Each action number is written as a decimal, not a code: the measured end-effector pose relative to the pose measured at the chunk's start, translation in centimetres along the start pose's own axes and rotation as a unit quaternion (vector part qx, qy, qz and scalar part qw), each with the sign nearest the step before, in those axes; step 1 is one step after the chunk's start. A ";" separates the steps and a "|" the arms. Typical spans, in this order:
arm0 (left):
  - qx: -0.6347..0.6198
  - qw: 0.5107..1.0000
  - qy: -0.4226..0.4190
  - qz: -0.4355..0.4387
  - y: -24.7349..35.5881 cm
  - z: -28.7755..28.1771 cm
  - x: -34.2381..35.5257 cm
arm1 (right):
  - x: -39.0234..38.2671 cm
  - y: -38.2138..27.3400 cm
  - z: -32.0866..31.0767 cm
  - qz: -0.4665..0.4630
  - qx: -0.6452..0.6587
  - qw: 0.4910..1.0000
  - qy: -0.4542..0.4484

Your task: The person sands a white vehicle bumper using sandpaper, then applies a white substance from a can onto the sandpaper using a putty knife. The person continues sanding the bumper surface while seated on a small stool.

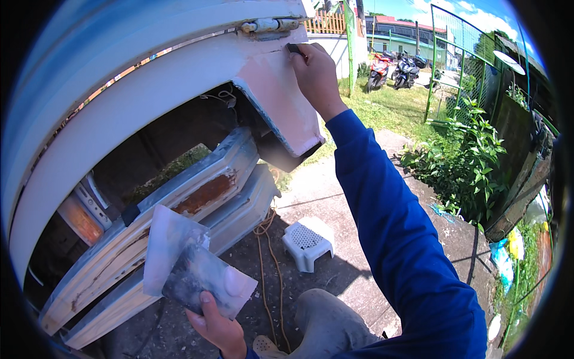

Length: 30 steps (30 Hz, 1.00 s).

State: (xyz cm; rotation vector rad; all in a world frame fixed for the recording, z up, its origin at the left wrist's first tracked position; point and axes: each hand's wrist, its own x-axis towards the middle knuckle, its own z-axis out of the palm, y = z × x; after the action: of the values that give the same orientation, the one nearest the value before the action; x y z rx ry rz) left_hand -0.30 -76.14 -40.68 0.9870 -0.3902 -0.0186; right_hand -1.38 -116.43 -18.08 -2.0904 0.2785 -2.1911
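My right hand (314,78) is closed on a small dark tool (293,49), held against the upper right of a white vehicle body panel (149,84) below a hinge (269,27). Pale pink filler (278,105) covers the panel's corner beside an opening. Low in the view, my left hand (218,326) grips a stack of two flat mixing boards (197,281), thumb on top. They are smeared with grey and pink paste, with a small lump near the right end. Behind the boards lie long, worn metal panels (200,191) with rust patches.
A white plastic stool (308,242) stands on the concrete near a coiled cord (266,227). Leafy plants (454,161), plastic bags (505,257) and a green mesh gate (454,72) line the right. Parked motorbikes (406,72) stand beyond the grass. My knee (323,317) shows below.
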 end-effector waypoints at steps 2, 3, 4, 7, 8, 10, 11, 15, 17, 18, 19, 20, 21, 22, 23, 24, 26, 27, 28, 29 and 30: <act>0.006 1.000 0.007 0.013 0.1 -0.6 0.3 | -1.4 -1.8 0.5 0.008 0.013 0.999 -0.050; 0.006 1.000 0.004 0.012 0.1 -0.6 0.3 | -1.4 -2.2 -0.2 0.026 0.022 0.997 -0.069; 0.007 1.000 0.003 0.011 0.1 -0.7 0.3 | -1.2 -1.6 -0.4 0.037 0.024 0.998 -0.038; 0.003 1.000 -0.006 0.003 -0.1 -0.5 0.2 | 1.5 2.0 -2.1 0.095 -0.019 0.994 -0.058; 0.005 1.000 -0.007 0.000 -0.1 -0.4 0.2 | 2.0 2.6 -2.1 0.099 -0.019 0.993 -0.055; 0.004 1.000 -0.006 -0.003 -0.4 -0.4 0.3 | 2.2 2.8 -1.9 0.059 -0.012 0.997 -0.050; 0.002 1.000 -0.008 -0.005 -0.6 -0.3 0.3 | 2.1 2.9 -1.8 0.015 -0.005 0.999 -0.045; 0.004 1.000 -0.016 0.000 -0.3 -0.4 0.3 | -1.0 0.3 -2.6 -0.109 0.040 0.982 -0.149; -0.017 1.000 -0.009 0.012 0.2 -0.4 0.6 | -3.5 -2.6 -4.0 -0.079 0.081 0.977 -0.180; -0.026 0.999 -0.005 0.021 0.3 -0.5 0.7 | -5.2 -4.2 -4.7 -0.041 0.102 0.974 -0.196; -0.033 0.999 0.004 0.028 0.1 -0.5 0.9 | -7.1 -5.8 -5.5 -0.004 0.126 0.968 -0.216; -0.034 0.998 0.019 0.040 0.1 -0.8 1.1 | -9.4 -7.7 -6.2 0.003 0.148 0.960 -0.237; -0.024 0.998 0.034 0.047 0.0 -0.8 1.0 | -11.9 -9.4 -7.1 0.011 0.169 0.951 -0.258; -0.016 0.998 0.041 0.053 -0.2 -0.4 0.9 | -14.5 -10.6 -8.4 -0.034 0.171 0.943 -0.282; -0.014 0.998 0.039 0.054 -0.4 0.3 0.8 | -16.4 -11.7 -10.0 -0.080 0.163 0.936 -0.301; -0.020 0.997 0.034 0.064 -0.5 0.8 0.8 | -18.1 -13.0 -11.0 -0.119 0.162 0.924 -0.324; -0.030 0.995 0.026 0.089 -0.4 1.2 0.7 | -20.1 -14.9 -11.5 -0.180 0.180 0.905 -0.342; -0.031 0.995 0.030 0.088 -0.2 1.2 0.7 | -20.7 -15.6 -11.1 -0.200 0.194 0.899 -0.338; -0.031 0.995 0.033 0.086 0.1 1.1 0.5 | -21.2 -16.1 -10.7 -0.219 0.207 0.893 -0.334; -0.032 0.995 0.034 0.083 0.2 1.1 0.4 | -21.4 -16.4 -10.3 -0.225 0.213 0.893 -0.326; -0.028 0.995 0.040 0.091 0.1 1.2 0.4 | -21.6 -16.5 -9.9 -0.235 0.216 0.893 -0.319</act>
State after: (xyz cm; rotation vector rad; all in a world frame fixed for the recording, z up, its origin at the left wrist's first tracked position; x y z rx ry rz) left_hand -0.31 -77.11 -39.93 0.8904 -0.4022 0.1747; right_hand -9.22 -95.37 -36.29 -2.5917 -0.7634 -1.3836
